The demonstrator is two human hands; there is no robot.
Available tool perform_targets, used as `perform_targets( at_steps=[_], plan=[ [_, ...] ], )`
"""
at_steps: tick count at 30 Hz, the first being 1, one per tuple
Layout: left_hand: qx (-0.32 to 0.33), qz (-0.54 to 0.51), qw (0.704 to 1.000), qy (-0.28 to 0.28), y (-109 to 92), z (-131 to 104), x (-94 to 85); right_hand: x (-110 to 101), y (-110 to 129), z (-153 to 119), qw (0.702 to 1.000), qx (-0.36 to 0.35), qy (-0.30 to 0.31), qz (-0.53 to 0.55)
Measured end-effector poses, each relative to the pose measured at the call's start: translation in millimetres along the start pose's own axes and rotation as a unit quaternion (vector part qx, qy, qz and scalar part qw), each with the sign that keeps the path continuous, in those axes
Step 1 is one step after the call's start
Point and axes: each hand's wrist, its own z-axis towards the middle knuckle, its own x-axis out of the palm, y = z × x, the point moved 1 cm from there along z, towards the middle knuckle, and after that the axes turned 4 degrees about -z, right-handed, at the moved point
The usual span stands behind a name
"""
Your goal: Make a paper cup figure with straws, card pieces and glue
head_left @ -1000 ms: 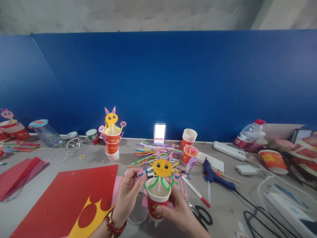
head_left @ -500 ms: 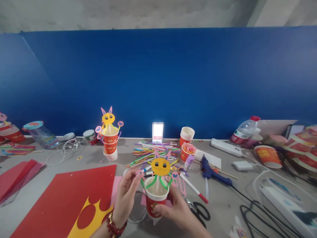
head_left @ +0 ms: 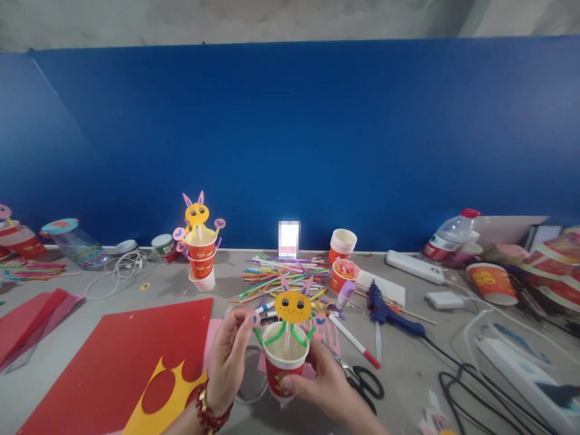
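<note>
A red paper cup (head_left: 284, 365) with a white rim stands upright at the lower middle. From it rises a yellow face (head_left: 292, 307) with pink ears on a stick. Green pipe-cleaner arms bend over the rim, each with a pink round paper end. My right hand (head_left: 319, 377) is wrapped around the cup's right side, thumb across its front. On the left, my left hand (head_left: 232, 356) pinches the pink end (head_left: 254, 318) of the left green arm between thumb and fingers. A beaded bracelet circles my left wrist.
Red sheets and a yellow cut-out (head_left: 170, 402) lie left. Behind stand a finished cup figure (head_left: 202, 251), piled pipe cleaners (head_left: 272, 275) and stacked cups (head_left: 342, 244). A blue glue gun (head_left: 385, 311), marker (head_left: 356, 341), scissors (head_left: 367, 383) and black cable (head_left: 457, 374) lie right.
The yellow face and left green arm have shifted very slightly left. My left hand stays at the pink end, and my right hand keeps its hold on the cup.
</note>
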Motion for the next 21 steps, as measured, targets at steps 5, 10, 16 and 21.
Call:
perform_targets(
  at_steps=[5,10,16,21],
  plan=[
    [-0.015,-0.029,0.996,0.081,10.6,-8.5,5.0,-3.0,-4.8,0.1,0.999,0.03,-0.02,0.0],
    [-0.051,-0.052,0.981,0.179,24.0,-21.1,17.7,-2.0,-6.7,1.6,1.0,0.007,-0.017,0.02],
    [-0.103,-0.09,0.979,0.15,23.9,-23.7,24.6,-6.2,-12.4,0.7,0.998,-0.031,-0.053,-0.017],
    [-0.116,-0.099,0.979,0.138,24.6,-25.2,22.5,-20.0,1.7,5.9,0.985,-0.074,-0.126,0.095]
  ],
)
